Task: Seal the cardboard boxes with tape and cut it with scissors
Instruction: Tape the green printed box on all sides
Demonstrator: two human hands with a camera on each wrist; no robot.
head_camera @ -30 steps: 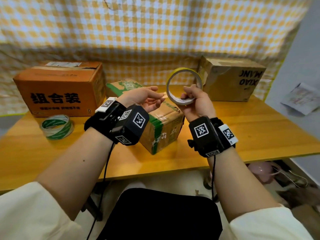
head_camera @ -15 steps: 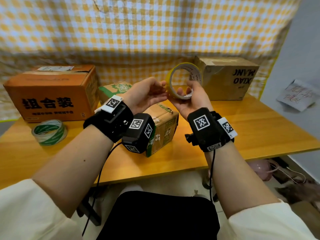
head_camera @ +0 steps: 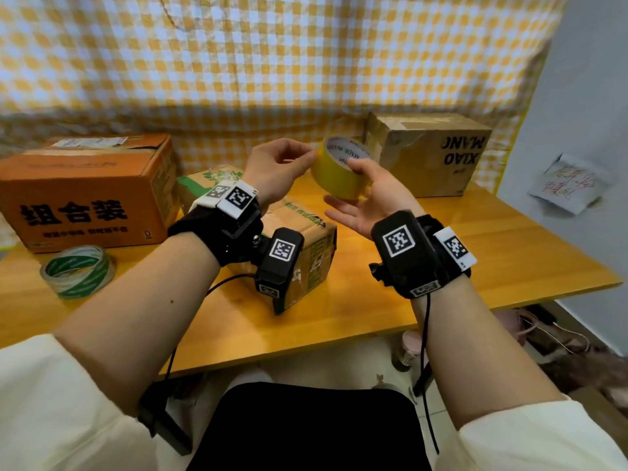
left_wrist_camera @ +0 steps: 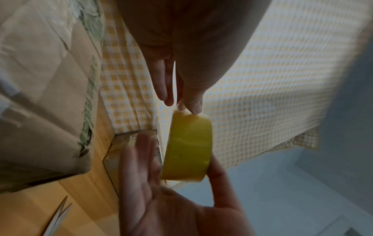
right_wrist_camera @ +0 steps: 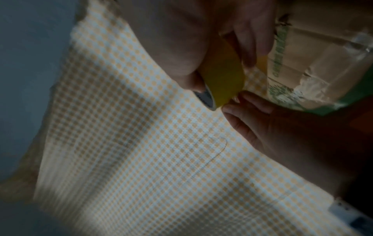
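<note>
A makeshift packing corner in a home: a yellow-and-white checked cloth (head_camera: 272, 62) hangs behind a wooden worktop (head_camera: 509, 253) holding printed cardboard boxes (head_camera: 85, 192), with slippers (head_camera: 530, 328) on the floor beneath.

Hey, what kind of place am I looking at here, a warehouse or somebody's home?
Probably a room at home set up as a packing spot, not a warehouse: a small wooden table with a few cardboard boxes, a checked cloth hung behind it, and shoes on the floor beneath.
</note>
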